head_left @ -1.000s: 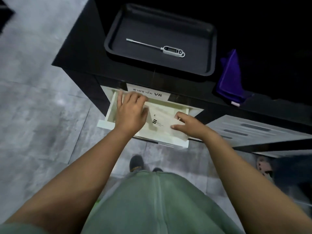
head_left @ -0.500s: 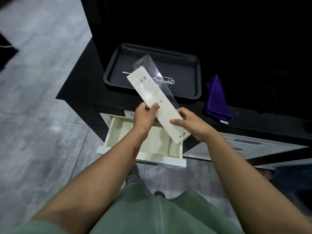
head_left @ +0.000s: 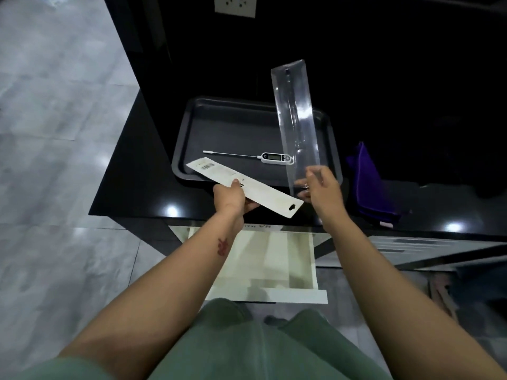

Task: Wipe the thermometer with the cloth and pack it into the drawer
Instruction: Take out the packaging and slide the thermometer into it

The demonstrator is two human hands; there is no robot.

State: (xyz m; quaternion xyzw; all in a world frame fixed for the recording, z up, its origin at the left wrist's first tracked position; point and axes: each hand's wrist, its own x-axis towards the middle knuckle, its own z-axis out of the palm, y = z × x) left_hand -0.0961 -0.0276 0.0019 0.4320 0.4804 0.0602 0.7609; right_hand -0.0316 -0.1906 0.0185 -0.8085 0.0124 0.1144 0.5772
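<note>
a glossy black counter [head_left: 131, 187] stands on a grey tiled floor [head_left: 55, 133], with a white wall socket [head_left: 235, 5] above. on it we see a black tray [head_left: 233, 127] with the thermometer [head_left: 274, 157] lying flat inside, probe pointing left. the purple cloth [head_left: 370, 185] lies right of the tray. below, the white drawer [head_left: 296, 296] is pulled open. our left hand [head_left: 229, 198] grips a white card [head_left: 263, 192]. our right hand [head_left: 319, 187] pinches the foot of a clear plastic blister [head_left: 296, 119], which crosses the thermometer's head end
</note>
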